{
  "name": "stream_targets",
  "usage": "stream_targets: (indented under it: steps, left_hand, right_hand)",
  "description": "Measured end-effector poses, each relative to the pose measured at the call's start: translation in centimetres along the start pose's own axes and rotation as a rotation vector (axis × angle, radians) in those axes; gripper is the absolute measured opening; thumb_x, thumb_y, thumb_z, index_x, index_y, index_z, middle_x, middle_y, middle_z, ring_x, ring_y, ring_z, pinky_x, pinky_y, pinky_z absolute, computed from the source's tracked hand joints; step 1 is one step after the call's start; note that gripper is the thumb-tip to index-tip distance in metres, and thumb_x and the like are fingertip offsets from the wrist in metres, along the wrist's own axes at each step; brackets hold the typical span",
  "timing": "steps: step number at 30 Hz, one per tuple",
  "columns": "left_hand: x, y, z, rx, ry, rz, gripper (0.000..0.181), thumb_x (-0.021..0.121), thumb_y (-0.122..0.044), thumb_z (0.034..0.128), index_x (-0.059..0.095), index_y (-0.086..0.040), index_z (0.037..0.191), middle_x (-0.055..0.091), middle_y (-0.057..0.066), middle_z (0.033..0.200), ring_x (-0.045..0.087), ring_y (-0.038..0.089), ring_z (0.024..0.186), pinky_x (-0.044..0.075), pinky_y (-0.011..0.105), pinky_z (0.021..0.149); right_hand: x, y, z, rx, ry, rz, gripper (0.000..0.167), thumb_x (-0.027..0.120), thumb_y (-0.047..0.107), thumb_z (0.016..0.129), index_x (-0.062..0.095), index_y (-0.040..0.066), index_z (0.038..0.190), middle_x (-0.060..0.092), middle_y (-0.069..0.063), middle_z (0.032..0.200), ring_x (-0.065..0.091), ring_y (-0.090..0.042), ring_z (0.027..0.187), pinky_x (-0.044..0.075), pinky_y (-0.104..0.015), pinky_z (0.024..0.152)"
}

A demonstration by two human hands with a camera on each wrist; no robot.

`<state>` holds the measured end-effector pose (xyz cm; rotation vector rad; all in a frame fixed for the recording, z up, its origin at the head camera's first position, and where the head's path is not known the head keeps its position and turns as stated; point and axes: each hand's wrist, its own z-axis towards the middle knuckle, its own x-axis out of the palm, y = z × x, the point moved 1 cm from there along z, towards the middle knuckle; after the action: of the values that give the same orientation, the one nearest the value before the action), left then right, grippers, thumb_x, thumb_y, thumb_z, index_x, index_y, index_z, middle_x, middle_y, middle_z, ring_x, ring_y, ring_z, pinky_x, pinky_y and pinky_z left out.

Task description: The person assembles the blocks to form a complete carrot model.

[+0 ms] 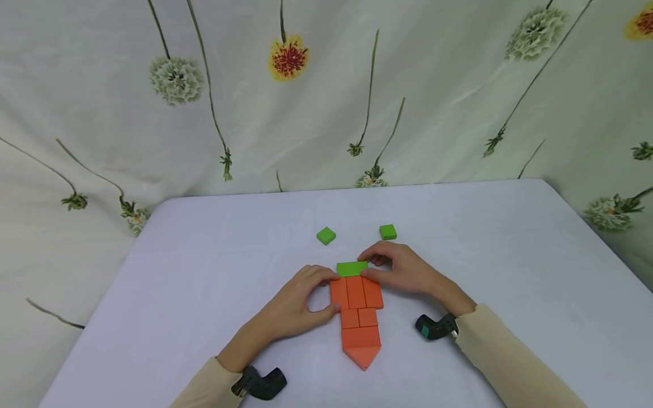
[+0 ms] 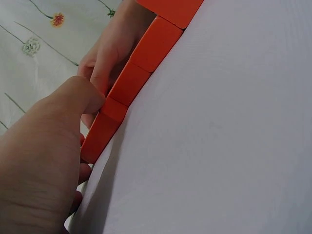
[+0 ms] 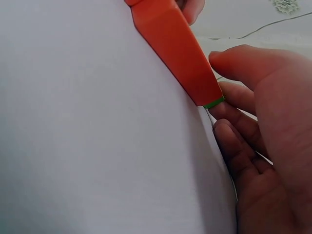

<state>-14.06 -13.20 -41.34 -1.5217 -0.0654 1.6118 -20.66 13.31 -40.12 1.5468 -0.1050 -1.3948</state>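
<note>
In the head view, several flat orange blocks [image 1: 356,292] lie joined in a column with a pointed orange block [image 1: 363,357] at the near end. Across the far end lies a green rectangular block [image 1: 351,269]. My right hand [image 1: 400,269] pinches that green block's right end between thumb and fingers. On the left, my left hand [image 1: 298,303] holds the upper-left orange block [image 1: 339,293], index finger at its far corner and thumb at its near corner. The right wrist view shows only a sliver of the green block [image 3: 214,103].
Two small green blocks lie beyond the column, one to the left [image 1: 326,236] and one to the right [image 1: 388,232]. A white cloth covers the table [image 1: 204,255]. Behind it hangs a flower-patterned curtain [image 1: 316,124]. Each wrist wears a black camera.
</note>
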Motion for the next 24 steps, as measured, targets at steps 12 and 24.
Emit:
stream_targets:
  steps: [12,24]
  left_hand:
    - [-0.1,-0.1,-0.1,0.041,-0.029,0.014,0.048,0.080,-0.030,0.0876,0.064,-0.017,0.131,0.062,-0.008,0.126,0.053,0.006,0.110,0.053,0.032,0.094]
    - [-0.1,-0.1,-0.1,0.051,-0.032,0.004,0.046,0.079,-0.030,0.0882,0.065,-0.017,0.130,0.063,-0.007,0.126,0.054,0.008,0.111,0.053,0.032,0.095]
  right_hand:
    - [-0.9,0.2,0.4,0.034,-0.229,-0.027,0.029,0.075,0.014,0.094,0.071,0.006,0.121,0.072,-0.006,0.116,0.070,-0.021,0.099,0.058,-0.042,0.092]
    - [-2.1,-1.6,0.9,0.167,-0.394,-0.120,0.037,0.075,0.012,0.092,0.068,0.000,0.127,0.069,-0.019,0.123,0.070,-0.034,0.097,0.059,-0.049,0.087]
